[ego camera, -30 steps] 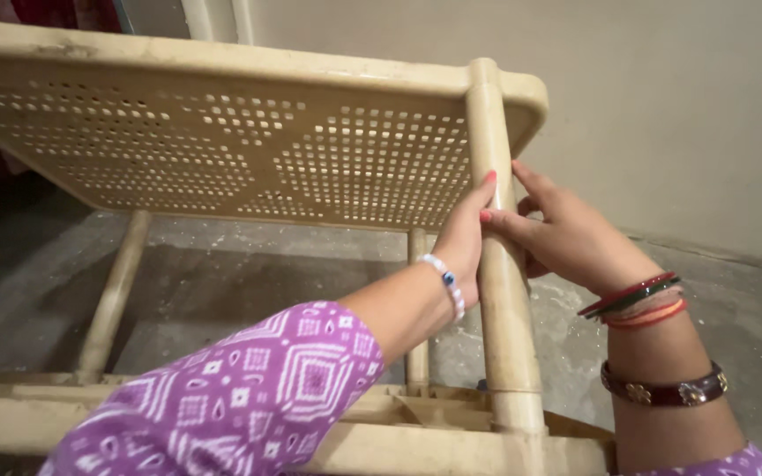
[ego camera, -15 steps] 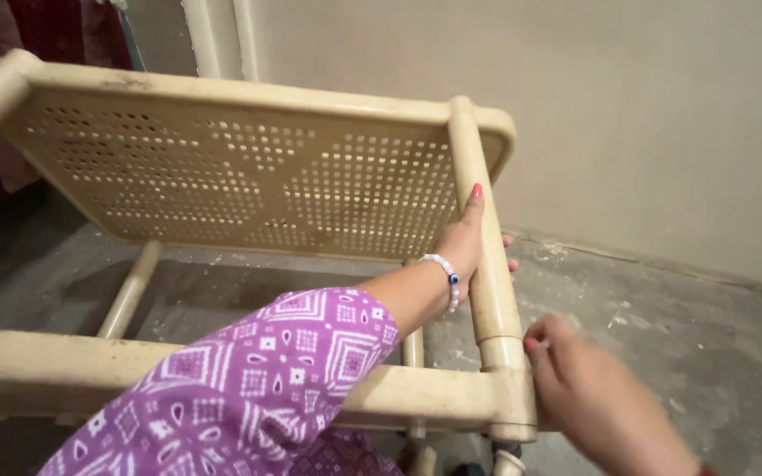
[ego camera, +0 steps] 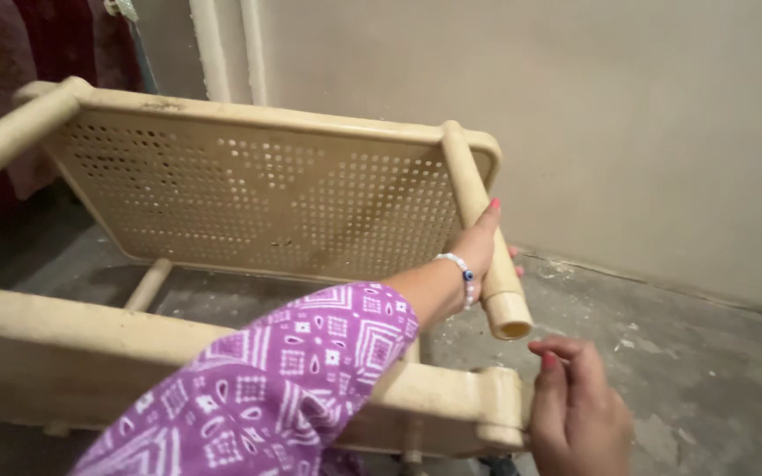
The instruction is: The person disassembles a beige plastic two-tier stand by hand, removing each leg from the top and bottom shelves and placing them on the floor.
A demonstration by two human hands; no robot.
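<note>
One leg (ego camera: 487,256) is free of its socket (ego camera: 497,407), left hand (ego camera: 480,251) wrapped round it; right hand (ego camera: 575,410) curled on the lower shelf (ego camera: 178,353) corner. Risk: perforated shelf (ego camera: 257,203) sags and twists remaining joints.

Left hand (ego camera: 478,256) wrapped around cream plastic tube leg (ego camera: 485,242), centre-right of frame; tube's open end (ego camera: 513,328) free, apart from socket below. Right hand (ego camera: 579,414), lower right, fingers on corner socket (ego camera: 497,410) of lower cream shelf frame (ego camera: 72,339). Perforated shelf panel (ego camera: 249,189) tilted, upper centre. Purple patterned sleeve (ego camera: 284,379) across lower middle. Grey concrete floor (ego camera: 707,353), beige wall (ego camera: 575,106).
</note>
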